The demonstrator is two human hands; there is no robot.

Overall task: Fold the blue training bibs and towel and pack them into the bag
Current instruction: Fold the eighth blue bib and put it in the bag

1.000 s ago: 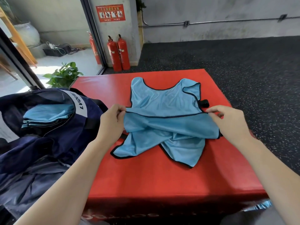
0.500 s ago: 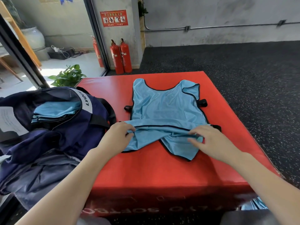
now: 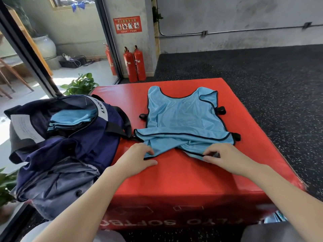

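Sitting at far left, mouth gaping, navy bag (image 3: pixel 73 137) of slack woven cloth already holds a stack of folded blue bibs (image 3: pixel 70 119), presumably kept close for packing. Left hand (image 3: pixel 138 158) pinches the near-left hem of the blue bib (image 3: pixel 183 119); right hand (image 3: pixel 225 157) pinches the near-right hem, fingers curled on black piping. Bib lies flat on the red padded block (image 3: pixel 183 180), thin, glossy mesh, neck hole away, lower edge bunched. Likely gripped at both corners to straighten or fold. No towel seen.
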